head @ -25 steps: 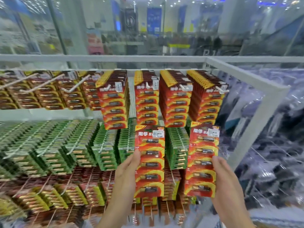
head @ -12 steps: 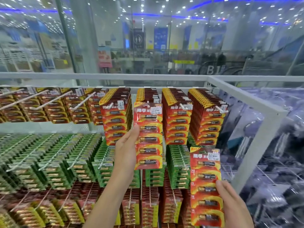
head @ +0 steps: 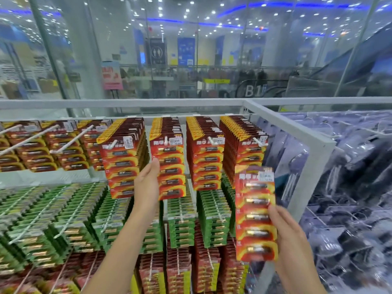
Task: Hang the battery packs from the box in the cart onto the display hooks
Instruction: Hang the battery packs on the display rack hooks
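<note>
Two hands are in view, each with one red battery pack. The left hand (head: 147, 183), at the centre of the frame, grips the left edge of the front battery pack (head: 170, 166), thumb on the face and fingers hidden behind. This pack hangs at the front of the second of four full red stacks (head: 204, 151) in the top row, and the white hook tip (head: 167, 141) pokes out through its top. It shows five batteries, one above another.

The right hand (head: 291, 238), at lower right, pinches the second battery pack (head: 255, 213) by its lower right edge, thumb on the front. This pack, also with five batteries, is upright in the air below the fourth stack and touches no hook.

At upper left, three partly filled hooks (head: 73, 138) show long bare white prongs. Green battery packs (head: 70, 215) fill the row below, with more red packs (head: 178, 270) beneath them; both are too many to count. A white rack frame (head: 314, 158) separates the display from clear-bagged goods (head: 356, 166) on the right.
</note>
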